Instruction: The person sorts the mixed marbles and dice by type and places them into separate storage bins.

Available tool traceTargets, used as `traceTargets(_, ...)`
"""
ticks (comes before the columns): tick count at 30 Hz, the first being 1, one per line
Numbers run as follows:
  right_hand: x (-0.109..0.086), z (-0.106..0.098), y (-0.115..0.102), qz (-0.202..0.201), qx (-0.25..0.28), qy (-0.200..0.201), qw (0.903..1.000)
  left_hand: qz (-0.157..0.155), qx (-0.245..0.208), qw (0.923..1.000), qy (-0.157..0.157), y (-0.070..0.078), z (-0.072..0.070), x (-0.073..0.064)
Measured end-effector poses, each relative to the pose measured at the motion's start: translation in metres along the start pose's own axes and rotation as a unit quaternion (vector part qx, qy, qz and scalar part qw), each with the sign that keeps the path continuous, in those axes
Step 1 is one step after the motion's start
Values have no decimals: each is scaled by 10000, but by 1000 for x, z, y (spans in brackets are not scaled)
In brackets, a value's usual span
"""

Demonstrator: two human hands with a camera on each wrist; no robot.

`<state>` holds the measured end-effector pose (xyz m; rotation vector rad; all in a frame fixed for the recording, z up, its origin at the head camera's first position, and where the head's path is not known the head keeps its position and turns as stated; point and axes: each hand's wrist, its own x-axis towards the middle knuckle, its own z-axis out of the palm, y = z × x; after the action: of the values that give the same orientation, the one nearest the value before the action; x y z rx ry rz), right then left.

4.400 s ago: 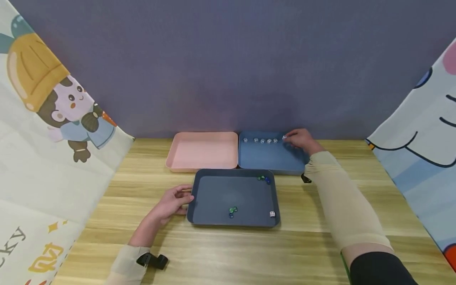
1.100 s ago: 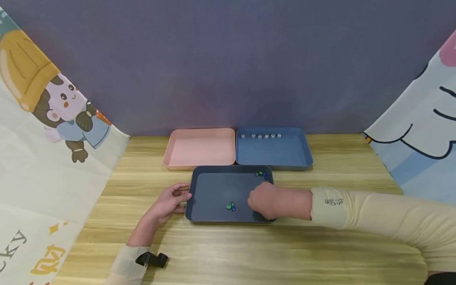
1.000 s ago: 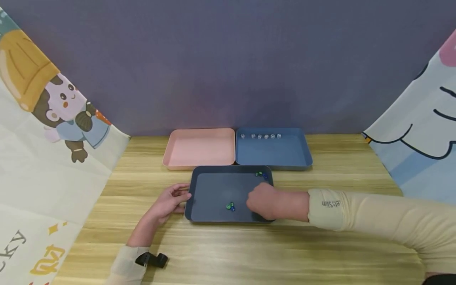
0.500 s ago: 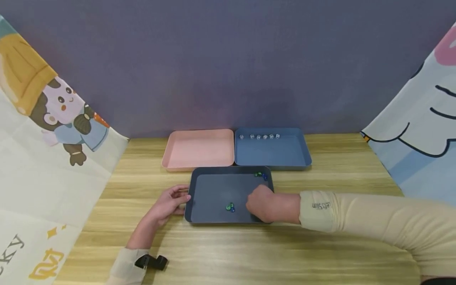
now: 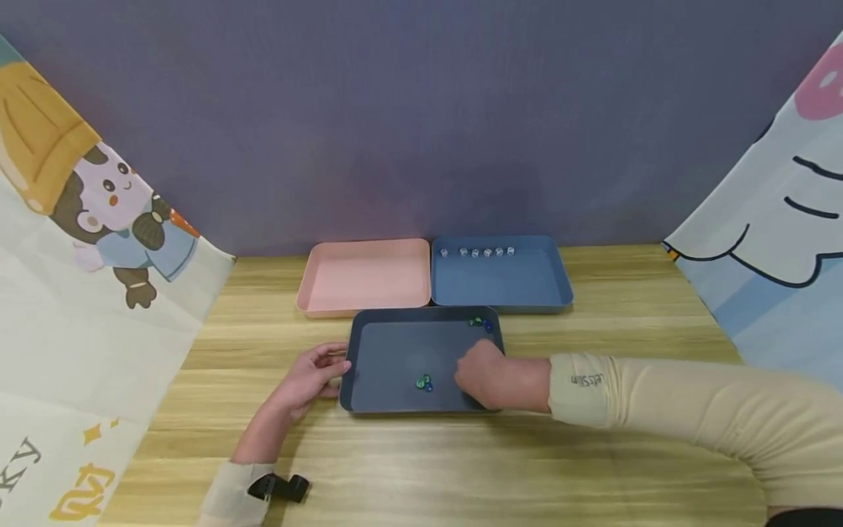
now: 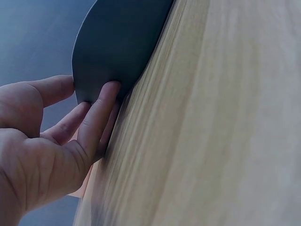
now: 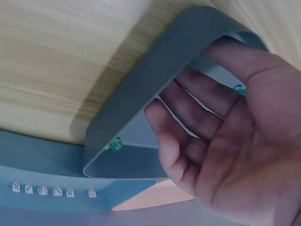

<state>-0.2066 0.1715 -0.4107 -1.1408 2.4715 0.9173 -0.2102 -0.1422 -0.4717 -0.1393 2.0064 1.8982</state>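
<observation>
My left hand [image 5: 309, 380] holds the left end of the dark grey tray [image 5: 388, 351], thumb at the rim and fingers on the outer wall [image 6: 113, 52]. My right hand [image 5: 487, 377] reaches into the tray's front right corner, knuckles up and fingers bent downward. In the right wrist view its fingertips dip behind the tray wall [image 7: 150, 80], so I cannot tell what they hold. Green and blue glass marbles lie in two small clusters: one front cluster [image 5: 421, 383] left of the right hand, another cluster [image 5: 487, 326] in the back right corner.
Behind stand a pink tray [image 5: 369, 278] and a blue tray [image 5: 500, 282], side by side. Several white dice [image 5: 487, 253] form a row along the blue tray's back. Wooden tabletop [image 5: 408, 468] surrounds the trays, with a grey wall [image 5: 421, 124] behind.
My right hand has come from the blue tray's dice row to the dark tray's front right corner, where it now covers the die's earlier spot. The left hand keeps its place.
</observation>
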Motion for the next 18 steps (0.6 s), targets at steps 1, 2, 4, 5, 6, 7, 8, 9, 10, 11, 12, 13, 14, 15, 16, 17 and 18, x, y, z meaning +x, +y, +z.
traceTargets(1, 0, 0, 0, 0, 16, -46, 10000, -13, 18, 10000, -7, 0, 0, 0)
traceTargets(2, 1, 0, 0, -1, 39, -100, 9999, -28, 31, 10000, -24, 1, 0, 0)
traceTargets(4, 2, 1, 1, 3, 52, -183, 9998, -30, 43, 10000, -31, 1, -1, 1)
traceTargets(5, 2, 2, 1, 2, 69, -204, 9998, -26, 29, 10000, -31, 0, -1, 1)
traceTargets(6, 3, 2, 1, 3, 91, -206, 9997, -17, 18, 10000, -32, 0, -1, 1)
traceTargets(7, 4, 3, 2, 1, 101, -206, 9997, -6, 12, 10000, -32, 0, -1, 1)
traceTargets(8, 4, 3, 2, 2, 109, -206, 9997, 2, -7, 10000, -35, -1, -1, 1)
traceTargets(9, 5, 3, 2, 1, 113, -196, 9997, 5, -25, 10000, -29, -1, -1, 0)
traceTargets(10, 5, 3, 3, 6, 132, -167, 9998, 6, -39, 10000, -38, -1, -1, 1)
traceTargets(11, 5, 4, 3, 10, 127, -145, 9998, 6, -46, 10000, -41, -1, -1, 1)
traceTargets(12, 5, 4, 3, 10, 128, -126, 9998, 6, -45, 10000, -43, 0, -1, 1)
traceTargets(13, 4, 4, 3, 3, 130, -111, 9999, 2, -44, 10000, -32, 0, -1, 1)
traceTargets(14, 4, 4, 4, 0, 133, -87, 9999, 2, -44, 10000, -26, 0, -1, 1)
traceTargets(15, 4, 4, 4, -7, 140, -71, 9999, 4, -29, 10000, -15, 0, 0, 1)
traceTargets(16, 4, 5, 4, -17, 149, -70, 9999, 5, -20, 10000, -3, -1, 0, 2)
traceTargets(17, 4, 5, 5, -46, 157, -93, 9998, 3, -12, 10000, 13, -1, 0, 2)
traceTargets(18, 4, 5, 6, -79, 187, -115, 9997, 0, -4, 10000, 14, -1, 0, 2)
